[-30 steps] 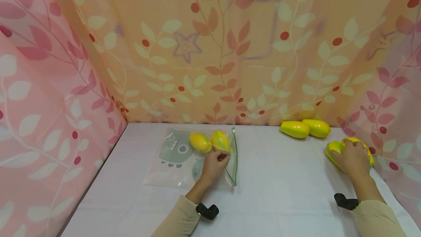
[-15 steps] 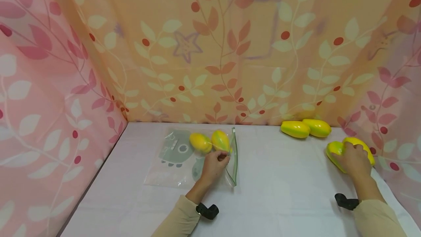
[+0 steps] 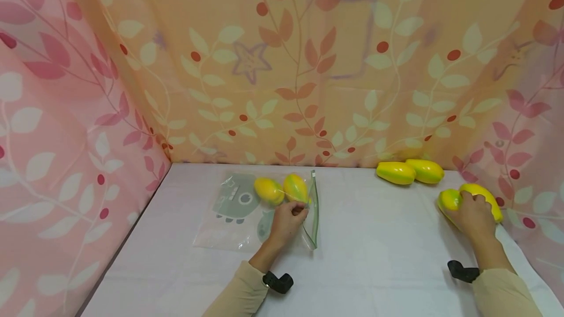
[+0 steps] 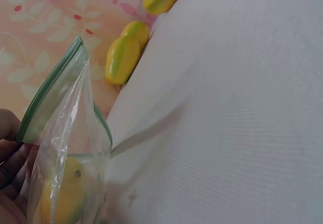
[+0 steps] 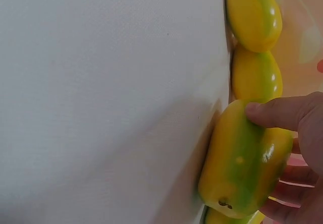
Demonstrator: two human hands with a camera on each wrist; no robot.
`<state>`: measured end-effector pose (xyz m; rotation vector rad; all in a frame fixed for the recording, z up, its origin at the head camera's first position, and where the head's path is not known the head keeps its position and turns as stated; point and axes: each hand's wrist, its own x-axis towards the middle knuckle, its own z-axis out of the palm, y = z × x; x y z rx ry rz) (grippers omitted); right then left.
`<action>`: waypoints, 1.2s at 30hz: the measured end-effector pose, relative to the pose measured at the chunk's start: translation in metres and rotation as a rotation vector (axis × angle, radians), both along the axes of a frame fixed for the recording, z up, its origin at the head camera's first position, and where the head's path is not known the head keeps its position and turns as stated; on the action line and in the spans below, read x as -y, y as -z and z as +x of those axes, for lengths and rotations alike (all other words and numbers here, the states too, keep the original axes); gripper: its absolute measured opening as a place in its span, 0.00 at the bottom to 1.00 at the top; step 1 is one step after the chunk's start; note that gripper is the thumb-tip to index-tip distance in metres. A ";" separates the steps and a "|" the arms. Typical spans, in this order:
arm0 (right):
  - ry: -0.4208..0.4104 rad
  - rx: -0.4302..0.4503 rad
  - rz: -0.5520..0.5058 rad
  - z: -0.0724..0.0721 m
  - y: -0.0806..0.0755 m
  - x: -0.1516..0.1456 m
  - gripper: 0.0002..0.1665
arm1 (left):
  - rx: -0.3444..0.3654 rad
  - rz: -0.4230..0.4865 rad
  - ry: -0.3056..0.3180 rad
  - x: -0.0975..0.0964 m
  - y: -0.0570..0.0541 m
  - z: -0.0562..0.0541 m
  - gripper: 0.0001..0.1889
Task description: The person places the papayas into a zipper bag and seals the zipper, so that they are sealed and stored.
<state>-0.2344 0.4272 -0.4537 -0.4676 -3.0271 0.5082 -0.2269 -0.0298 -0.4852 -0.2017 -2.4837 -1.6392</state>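
Note:
My left hand [image 3: 287,221] pinches the open edge of a clear zip bag [image 4: 63,115] with a green seal and a grey cartoon print. Two yellow-green papayas, the left one [image 3: 268,191] and the right one [image 3: 295,188], lie inside the bag. At the far right my right hand [image 3: 477,216] grips another papaya [image 5: 234,158], thumb [image 5: 275,114] on its near side and the other fingers curled round its far side. Directly behind it lies one more papaya [image 3: 483,194], partly hidden by the hand and the held fruit.
Two more papayas, one in front [image 3: 395,173] and one behind [image 3: 425,171], sit side by side at the table's back edge. A white cloth covers the table [image 3: 365,253]. Flowered curtains [image 3: 299,72] stand along the back and both sides.
The papaya in my right hand has turned slightly, so its rounded yellow end shows more towards the head camera. The left hand, the bag and the other papayas stay put.

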 end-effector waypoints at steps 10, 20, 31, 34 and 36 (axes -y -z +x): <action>-0.001 0.011 -0.036 0.000 0.002 0.004 0.55 | -0.025 -0.004 0.001 0.000 0.000 0.001 0.08; -0.076 -0.025 -0.051 -0.003 -0.002 0.015 0.51 | -0.006 0.002 -0.002 -0.001 -0.001 0.000 0.08; -0.126 -0.009 -0.133 -0.010 -0.008 0.031 0.55 | -0.013 0.008 0.001 0.000 -0.002 0.001 0.08; -0.139 0.010 -0.158 -0.011 -0.008 0.034 0.56 | -0.020 0.007 0.001 0.000 -0.002 0.001 0.08; -0.150 0.014 -0.169 -0.011 -0.008 0.036 0.56 | -0.022 0.008 0.003 0.000 -0.002 0.002 0.08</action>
